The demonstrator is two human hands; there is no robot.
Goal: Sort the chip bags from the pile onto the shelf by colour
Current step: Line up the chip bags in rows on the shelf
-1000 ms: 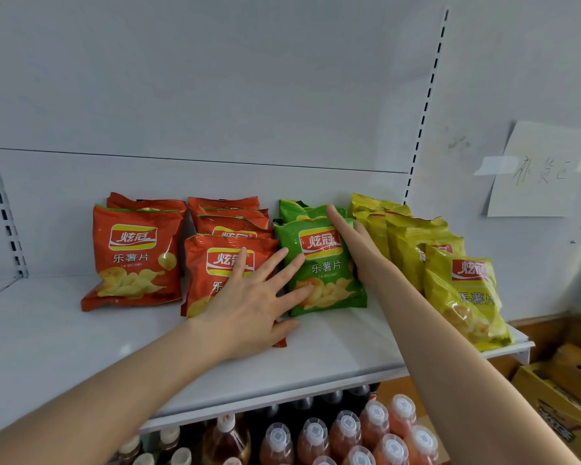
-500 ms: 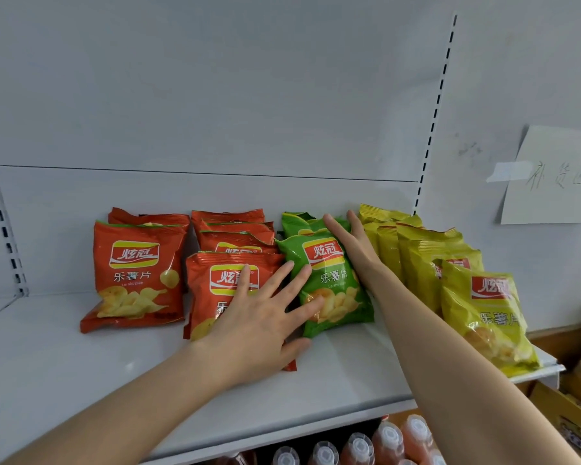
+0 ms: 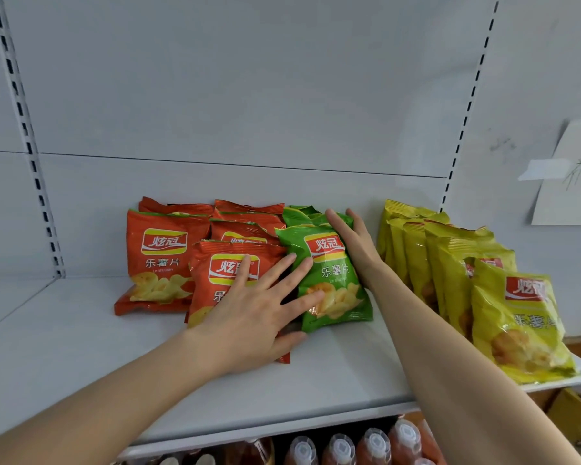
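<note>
- Three colour groups of chip bags stand in rows on the white shelf (image 3: 81, 347): orange bags (image 3: 161, 253) at the left, green bags (image 3: 299, 214) in the middle, yellow bags (image 3: 450, 263) at the right.
- Orange and green rows touch each other; the yellow row stands apart from the green, with a strip of bare shelf between them.
- The left hand (image 3: 249, 320) lies flat on the front orange bag (image 3: 222, 273), its fingers straight and spread, gripping nothing; two fingertips reach across onto the front green bag (image 3: 336, 283).
- The right hand (image 3: 353, 243) is set edge-on against the right side of the green row, fingers straight and together, pointing toward the back wall; it presses the bags and clasps none.
- The front green bag leans back, tilted a little to the left, its lower edge on the shelf.
- Capped bottles (image 3: 339, 448) stand on the level below.
- A taped paper sheet (image 3: 571, 182) hangs on the wall at the right, and a cardboard box (image 3: 577, 414) sits low beneath it.
</note>
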